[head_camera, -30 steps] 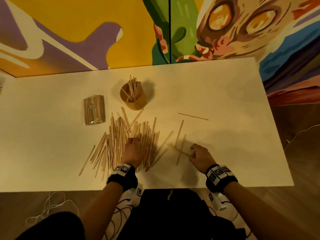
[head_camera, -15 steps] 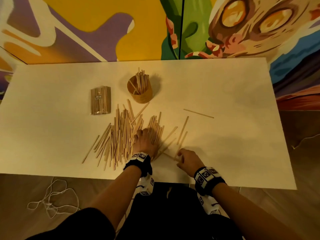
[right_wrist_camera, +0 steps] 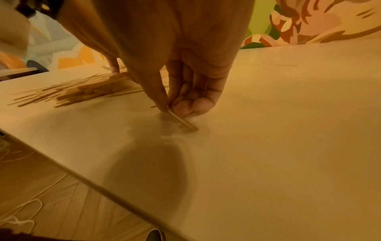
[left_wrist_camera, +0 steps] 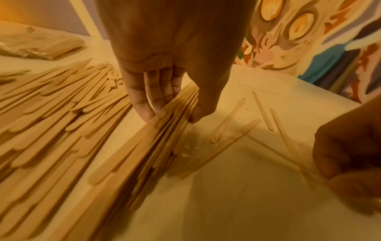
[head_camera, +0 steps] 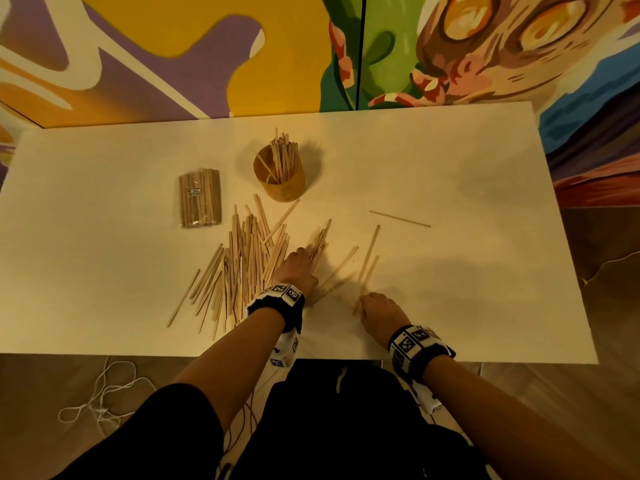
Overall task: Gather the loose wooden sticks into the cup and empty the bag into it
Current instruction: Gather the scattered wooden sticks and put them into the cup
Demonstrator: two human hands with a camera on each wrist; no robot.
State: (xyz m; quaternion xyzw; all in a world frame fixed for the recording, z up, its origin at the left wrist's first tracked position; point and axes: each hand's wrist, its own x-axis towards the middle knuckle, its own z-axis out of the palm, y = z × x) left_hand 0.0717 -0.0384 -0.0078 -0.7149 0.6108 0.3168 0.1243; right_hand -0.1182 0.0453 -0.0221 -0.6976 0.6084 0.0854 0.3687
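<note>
the white table (head_camera: pixel 450 161) stands against a painted mural wall (head_camera: pixel 173 46) and carries every task item. the main pile of loose sticks (head_camera: pixel 242 258) spreads across its near left part, with the sealed bag (head_camera: pixel 200 197) of sticks flat beyond it and the cup (head_camera: pixel 280 174), upright and part filled with sticks, just right of the bag. a few stray sticks (head_camera: pixel 370 251) lie right of the pile, and a single stick (head_camera: pixel 400 218) lies apart, further right. a white cord (head_camera: pixel 100 396) lies on the floor below the near edge. the left hand (head_camera: pixel 298 268) sits at the right edge of the pile; the head view hides its grip, but the left wrist view shows fingers (left_wrist_camera: pixel 142 104) and thumb clamped on a bundle of sticks (left_wrist_camera: pixel 164 124) that rests on the table. the right hand (head_camera: pixel 379 315) is near the table's front edge; only the right wrist view shows its fingertips (right_wrist_camera: pixel 163 101) pinching one thin stick (right_wrist_camera: pixel 182 121) against the surface.
</note>
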